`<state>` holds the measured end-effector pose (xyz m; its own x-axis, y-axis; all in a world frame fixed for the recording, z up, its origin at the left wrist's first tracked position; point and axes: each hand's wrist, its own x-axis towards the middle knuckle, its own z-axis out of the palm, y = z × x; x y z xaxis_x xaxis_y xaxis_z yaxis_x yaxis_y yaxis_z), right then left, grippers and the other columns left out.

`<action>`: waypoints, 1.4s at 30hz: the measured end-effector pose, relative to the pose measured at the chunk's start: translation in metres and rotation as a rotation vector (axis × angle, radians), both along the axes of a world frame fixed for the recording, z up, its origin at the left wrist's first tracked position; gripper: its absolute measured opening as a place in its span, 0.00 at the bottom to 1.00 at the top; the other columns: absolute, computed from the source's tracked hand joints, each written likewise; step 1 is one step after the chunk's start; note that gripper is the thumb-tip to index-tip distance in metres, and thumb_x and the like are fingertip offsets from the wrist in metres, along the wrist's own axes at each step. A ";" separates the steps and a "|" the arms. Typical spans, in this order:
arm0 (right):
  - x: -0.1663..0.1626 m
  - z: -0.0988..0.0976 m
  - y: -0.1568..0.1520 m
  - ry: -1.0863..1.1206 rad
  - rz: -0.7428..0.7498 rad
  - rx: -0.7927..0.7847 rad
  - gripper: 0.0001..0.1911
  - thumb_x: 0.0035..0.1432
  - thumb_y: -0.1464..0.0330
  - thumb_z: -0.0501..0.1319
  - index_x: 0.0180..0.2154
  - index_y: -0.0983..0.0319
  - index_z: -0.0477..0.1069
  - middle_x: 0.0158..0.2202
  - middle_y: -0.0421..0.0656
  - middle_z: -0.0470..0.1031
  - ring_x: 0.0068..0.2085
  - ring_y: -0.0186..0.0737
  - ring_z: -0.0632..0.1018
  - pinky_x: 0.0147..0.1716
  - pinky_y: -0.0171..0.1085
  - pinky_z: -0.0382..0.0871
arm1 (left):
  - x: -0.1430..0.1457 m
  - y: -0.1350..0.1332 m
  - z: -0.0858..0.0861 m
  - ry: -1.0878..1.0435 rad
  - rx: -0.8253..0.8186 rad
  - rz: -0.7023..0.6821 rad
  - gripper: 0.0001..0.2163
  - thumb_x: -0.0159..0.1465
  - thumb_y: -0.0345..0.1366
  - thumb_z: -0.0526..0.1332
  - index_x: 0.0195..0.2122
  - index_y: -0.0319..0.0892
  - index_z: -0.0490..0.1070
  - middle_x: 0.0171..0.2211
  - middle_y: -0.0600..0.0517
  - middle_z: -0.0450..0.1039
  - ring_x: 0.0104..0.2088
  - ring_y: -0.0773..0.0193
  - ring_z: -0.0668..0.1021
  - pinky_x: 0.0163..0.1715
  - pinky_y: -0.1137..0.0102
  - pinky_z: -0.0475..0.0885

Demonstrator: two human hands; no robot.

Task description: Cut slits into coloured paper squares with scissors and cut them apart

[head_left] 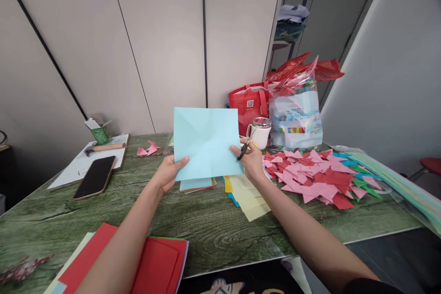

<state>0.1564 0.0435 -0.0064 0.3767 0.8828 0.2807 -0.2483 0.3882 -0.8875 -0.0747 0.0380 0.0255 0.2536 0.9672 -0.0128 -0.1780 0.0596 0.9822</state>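
A light blue sheet of paper (206,140), with faint diagonal creases, is held up above the table by both hands. My left hand (168,172) pinches its lower left edge, thumb on the near face and fingers behind. On the right edge, my right hand (252,158) presses its thumb against the sheet while also holding a pair of scissors (243,150) with black handles. The scissors' blades point up and away from the paper. Beneath the sheet lie a small stack of coloured paper (196,184) and pale yellow sheets (253,200).
Pink and red folded paper pieces (310,172) are heaped at right, beside a white mug (260,133) and bags (296,115). Red paper (160,262) lies near my left forearm. A phone (95,177) and a hammer (105,148) rest at left.
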 end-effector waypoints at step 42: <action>-0.054 0.004 -0.046 -0.275 0.717 -0.173 0.17 0.39 0.62 0.65 0.33 0.61 0.67 0.20 0.34 0.66 0.24 0.31 0.68 0.27 0.32 0.63 | 0.008 -0.003 0.008 -0.121 0.258 0.335 0.13 0.46 0.41 0.65 0.24 0.34 0.71 0.23 0.52 0.72 0.16 0.70 0.71 0.12 0.73 0.71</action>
<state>0.1025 -0.0023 -0.0026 -0.3645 0.9238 0.1172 -0.1481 0.0668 -0.9867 -0.0669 0.0345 0.0332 -0.0894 0.9640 0.2503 -0.2607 -0.2652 0.9283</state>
